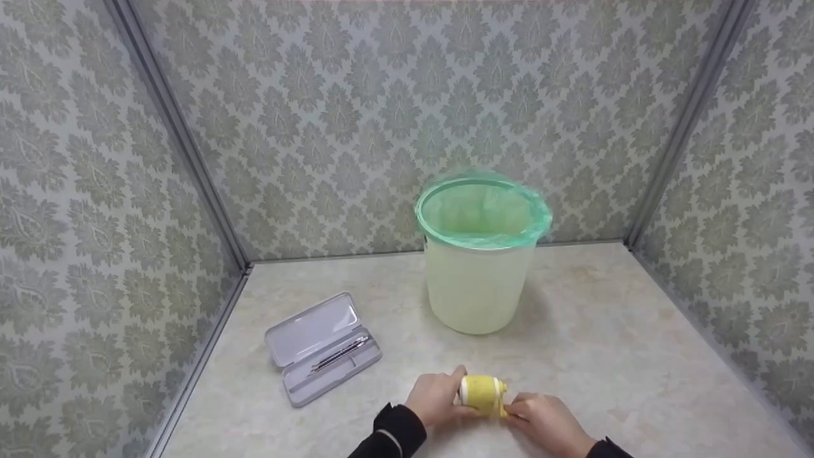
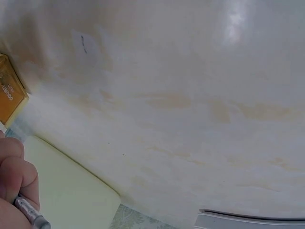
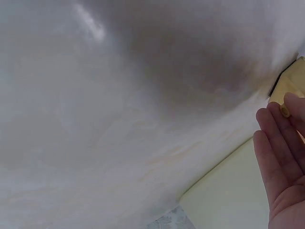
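Note:
A yellow crank pencil sharpener (image 1: 481, 392) with white rings lies at the front of the table, between both hands. My left hand (image 1: 437, 397) is at its left end. In the left wrist view that hand's curled fingers hold a silver pencil (image 2: 29, 210), its rounded end sticking out below them; the other end is hidden toward the sharpener. My right hand (image 1: 548, 420) is at the crank side. Its thumb and fingertips pinch the small yellow crank knob (image 3: 285, 111), while its other fingers (image 3: 269, 162) stretch out fairly straight.
Left of the hands lies an open pale pencil case (image 1: 332, 381) with several pencils (image 1: 340, 354) inside. A tall pale bin (image 1: 477, 286) lined with a green bag (image 1: 540, 222) stands behind the sharpener. Patterned panels (image 1: 337, 127) border the table (image 1: 636, 356) at the back and sides.

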The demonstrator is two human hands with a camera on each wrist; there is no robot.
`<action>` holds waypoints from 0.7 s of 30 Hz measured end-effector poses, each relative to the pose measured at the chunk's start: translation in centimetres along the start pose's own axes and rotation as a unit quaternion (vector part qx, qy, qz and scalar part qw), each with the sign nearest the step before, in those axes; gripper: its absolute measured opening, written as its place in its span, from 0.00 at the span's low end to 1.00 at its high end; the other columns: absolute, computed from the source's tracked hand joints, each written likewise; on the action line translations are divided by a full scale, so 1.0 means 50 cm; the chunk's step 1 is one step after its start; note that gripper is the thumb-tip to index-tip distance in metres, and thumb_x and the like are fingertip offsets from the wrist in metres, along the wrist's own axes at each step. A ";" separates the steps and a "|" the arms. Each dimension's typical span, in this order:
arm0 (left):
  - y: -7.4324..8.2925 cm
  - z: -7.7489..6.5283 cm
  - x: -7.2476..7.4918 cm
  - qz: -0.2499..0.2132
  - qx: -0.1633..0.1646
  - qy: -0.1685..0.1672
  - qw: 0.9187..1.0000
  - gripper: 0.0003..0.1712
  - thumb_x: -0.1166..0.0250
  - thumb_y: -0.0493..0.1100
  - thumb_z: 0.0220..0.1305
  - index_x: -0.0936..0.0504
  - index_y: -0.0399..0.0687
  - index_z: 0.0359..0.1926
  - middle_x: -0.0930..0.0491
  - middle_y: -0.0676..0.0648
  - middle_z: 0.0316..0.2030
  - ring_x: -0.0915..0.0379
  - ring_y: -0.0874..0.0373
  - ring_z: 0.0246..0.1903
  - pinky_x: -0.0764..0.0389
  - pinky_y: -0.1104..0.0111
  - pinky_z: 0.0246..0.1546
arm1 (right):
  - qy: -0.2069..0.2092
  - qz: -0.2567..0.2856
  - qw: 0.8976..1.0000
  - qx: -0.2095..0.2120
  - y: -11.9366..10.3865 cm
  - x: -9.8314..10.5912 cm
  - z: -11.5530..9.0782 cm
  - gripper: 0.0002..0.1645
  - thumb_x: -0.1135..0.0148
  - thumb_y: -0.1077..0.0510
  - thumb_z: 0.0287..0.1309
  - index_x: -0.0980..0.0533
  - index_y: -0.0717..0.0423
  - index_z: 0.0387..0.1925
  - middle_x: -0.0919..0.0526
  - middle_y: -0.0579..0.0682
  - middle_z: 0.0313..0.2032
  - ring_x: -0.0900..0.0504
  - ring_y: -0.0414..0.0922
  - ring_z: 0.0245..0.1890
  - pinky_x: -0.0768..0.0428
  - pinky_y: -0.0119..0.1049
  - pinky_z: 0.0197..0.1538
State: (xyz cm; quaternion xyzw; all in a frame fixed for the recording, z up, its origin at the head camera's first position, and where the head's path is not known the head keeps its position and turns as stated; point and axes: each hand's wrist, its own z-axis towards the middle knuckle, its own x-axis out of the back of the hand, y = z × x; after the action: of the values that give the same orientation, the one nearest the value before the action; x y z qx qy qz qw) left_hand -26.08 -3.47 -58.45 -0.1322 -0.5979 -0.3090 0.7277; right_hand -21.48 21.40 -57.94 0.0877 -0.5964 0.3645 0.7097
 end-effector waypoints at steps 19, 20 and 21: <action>0.000 0.003 0.003 -0.006 0.007 -0.010 1.000 0.35 0.26 0.71 0.50 0.29 0.52 0.43 0.21 0.55 0.20 0.31 0.63 0.16 0.32 0.72 0.20 | 0.060 -0.049 0.994 0.078 -0.028 0.065 -0.005 0.05 0.26 0.62 0.55 0.11 0.50 0.35 0.14 0.41 0.28 0.17 0.35 0.28 0.21 0.28 0.30; 0.000 0.003 0.002 -0.005 0.007 -0.010 1.000 0.36 0.26 0.72 0.50 0.29 0.52 0.43 0.21 0.55 0.20 0.31 0.63 0.16 0.32 0.72 0.20 | 0.073 -0.057 0.992 0.085 -0.028 0.067 -0.003 0.06 0.25 0.62 0.54 0.11 0.50 0.35 0.13 0.41 0.28 0.16 0.35 0.28 0.21 0.28 0.30; 0.000 0.003 0.002 -0.004 0.007 -0.010 1.000 0.36 0.26 0.72 0.50 0.28 0.52 0.43 0.21 0.55 0.20 0.31 0.63 0.16 0.32 0.72 0.20 | 0.085 -0.063 0.990 0.089 -0.028 0.069 -0.002 0.07 0.25 0.63 0.53 0.11 0.50 0.35 0.13 0.41 0.28 0.16 0.35 0.28 0.21 0.27 0.30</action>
State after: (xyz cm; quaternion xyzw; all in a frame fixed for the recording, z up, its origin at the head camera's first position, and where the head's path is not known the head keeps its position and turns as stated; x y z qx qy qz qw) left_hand -26.19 -3.40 -58.33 -0.1274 -0.6078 -0.3066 0.7213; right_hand -20.46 21.88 -54.40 0.1568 -0.4922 0.3770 0.7688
